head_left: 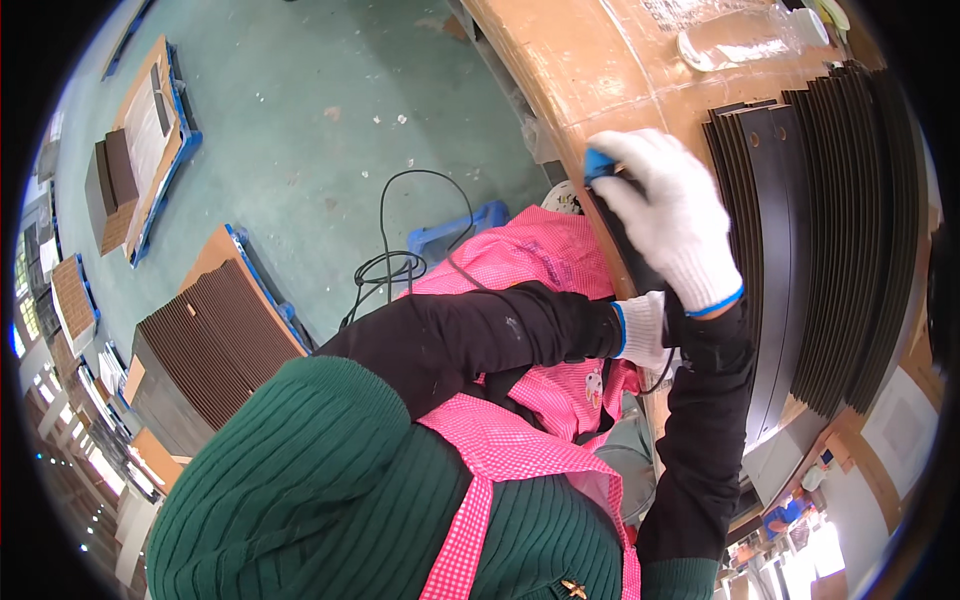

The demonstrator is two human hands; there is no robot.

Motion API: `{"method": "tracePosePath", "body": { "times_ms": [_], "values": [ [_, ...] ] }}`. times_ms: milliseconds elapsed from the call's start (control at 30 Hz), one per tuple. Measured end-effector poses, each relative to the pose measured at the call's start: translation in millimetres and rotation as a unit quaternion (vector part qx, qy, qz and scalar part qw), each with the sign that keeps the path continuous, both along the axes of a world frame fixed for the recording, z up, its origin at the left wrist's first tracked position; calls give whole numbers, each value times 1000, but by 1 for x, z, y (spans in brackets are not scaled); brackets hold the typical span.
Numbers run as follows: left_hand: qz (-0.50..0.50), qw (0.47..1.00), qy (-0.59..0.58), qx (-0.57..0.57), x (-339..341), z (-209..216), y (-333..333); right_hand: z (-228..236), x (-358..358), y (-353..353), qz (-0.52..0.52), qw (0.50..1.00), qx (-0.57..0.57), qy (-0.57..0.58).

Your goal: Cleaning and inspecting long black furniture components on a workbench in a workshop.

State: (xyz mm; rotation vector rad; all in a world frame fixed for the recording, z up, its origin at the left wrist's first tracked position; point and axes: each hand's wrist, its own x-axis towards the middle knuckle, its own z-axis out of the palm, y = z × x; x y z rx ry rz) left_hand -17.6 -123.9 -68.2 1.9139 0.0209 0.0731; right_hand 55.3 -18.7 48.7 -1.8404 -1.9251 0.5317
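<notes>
My right hand (pixel 668 205), in a white knit glove with a blue cuff, is closed around a small blue object (pixel 598 164), its thumb and fingers pinching it; I cannot make out its kind. Under that hand a dark strip or panel (pixel 622 238) lies along the table edge, mostly covered. My left hand (pixel 645 328), also gloved, sits behind my right wrist, with its fingers hidden. A black cable (pixel 662 372) hangs beside the left hand. Just right of my right hand stands a row of dark brown panels (pixel 775 230), one of them showing its flat face with small holes.
A clear plastic bottle (pixel 745 42) lies on the cardboard-covered table (pixel 580 60). Black cable loops (pixel 390 265) lie on the green floor near a blue stool (pixel 455 232). To the left, stacked brown panels (pixel 225 335) rest on a pallet, with another loaded pallet (pixel 160 150) beyond.
</notes>
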Motion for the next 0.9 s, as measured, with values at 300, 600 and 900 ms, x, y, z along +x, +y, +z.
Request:
{"method": "tracePosePath", "body": {
  "times_ms": [300, 600, 900],
  "values": [
    [31, 992, 72, -97, 2, 39, 19, -5, 42, 3, -59, 990, -11, -128],
    [95, 761, -110, -632, -13, -3, -30, 4, -18, 3, 58, 987, -25, -146],
    [-10, 982, 12, -189, 4, -33, -24, 6, 7, 5, -45, 991, 4, -128]
  ]
}}
